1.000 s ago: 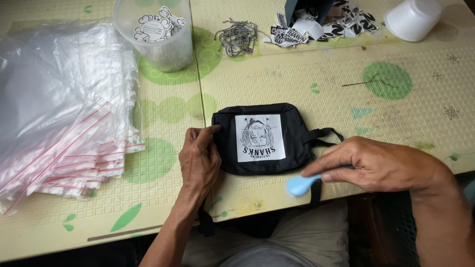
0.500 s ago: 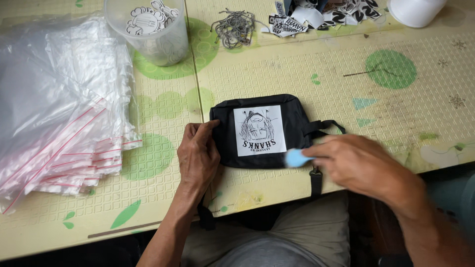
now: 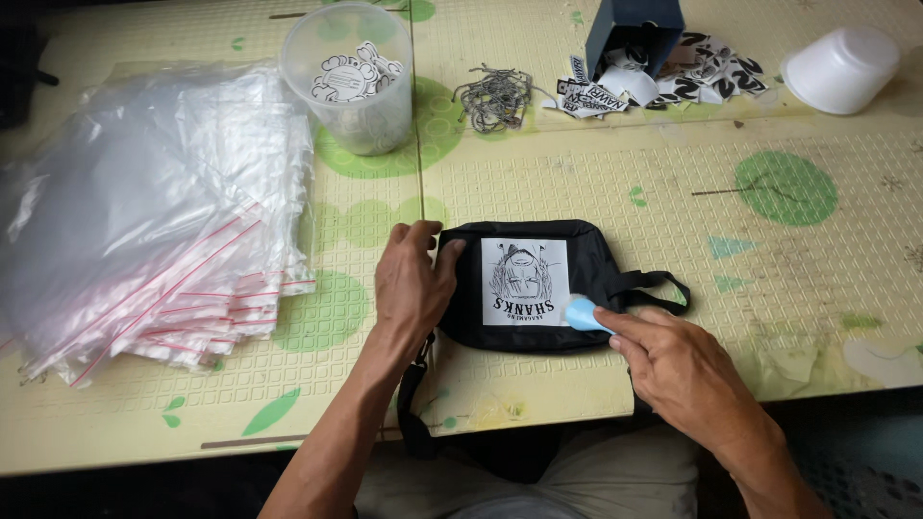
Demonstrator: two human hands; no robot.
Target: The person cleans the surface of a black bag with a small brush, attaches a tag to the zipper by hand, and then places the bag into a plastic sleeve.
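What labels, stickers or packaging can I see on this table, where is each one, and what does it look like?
White label: square, black line drawing and lettering, on the black pouch between both hands.
Zip bags: clear plastic stack, red seal strips, far left.
Cut-out stickers: white with black outlines, inside the clear tub.
Loose stickers: black-and-white pile, top right beside the dark blue box.
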